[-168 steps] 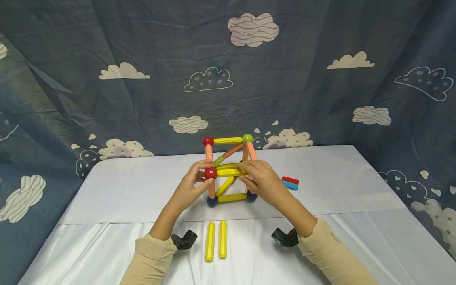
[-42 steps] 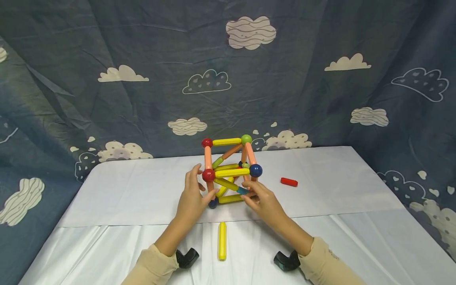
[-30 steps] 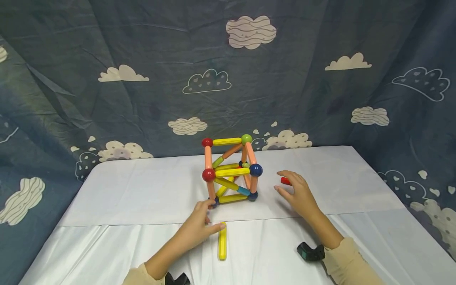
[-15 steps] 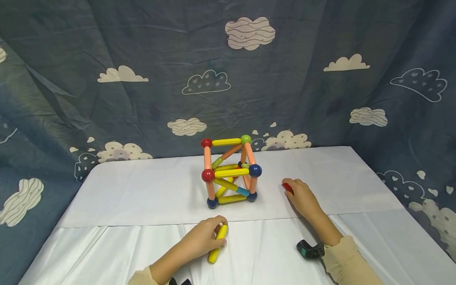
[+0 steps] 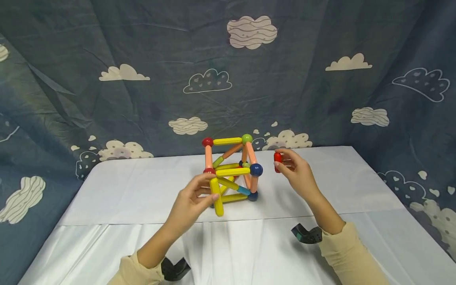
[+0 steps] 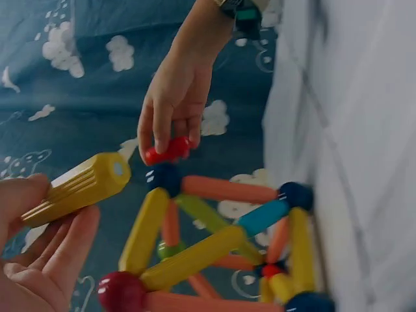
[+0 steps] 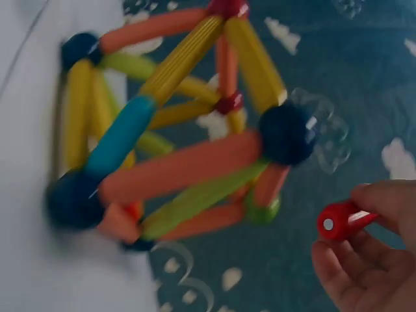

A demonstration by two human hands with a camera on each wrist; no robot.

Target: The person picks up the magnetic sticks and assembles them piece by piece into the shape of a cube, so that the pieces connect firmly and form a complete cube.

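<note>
A cube-like frame of magnetic rods and balls (image 5: 233, 172) stands on the table. Its rods are yellow, orange, green and blue; its balls are red, navy and green. My left hand (image 5: 190, 200) pinches a yellow magnetic rod (image 5: 216, 198) in front of the frame's left side. That rod's end magnet shows in the left wrist view (image 6: 118, 170), apart from the frame. To the right of the frame, my right hand (image 5: 297, 172) pinches a short red magnetic rod (image 5: 277, 162) above the table. In the right wrist view the red rod (image 7: 341, 221) is near a navy ball (image 7: 288, 133) but apart from it.
White cloth covers the table (image 5: 135, 190). Behind it hangs a dark blue curtain (image 5: 156, 107) with cloud prints. A black wrist strap mount (image 5: 306, 234) sits at the right wrist, another mount (image 5: 175, 270) at the left.
A blue-and-yellow diagonal now spans the frame's front, and a navy ball sits at its upper right corner. Both hands left the frame, picked up the yellow and red rods, and lifted them toward it.
</note>
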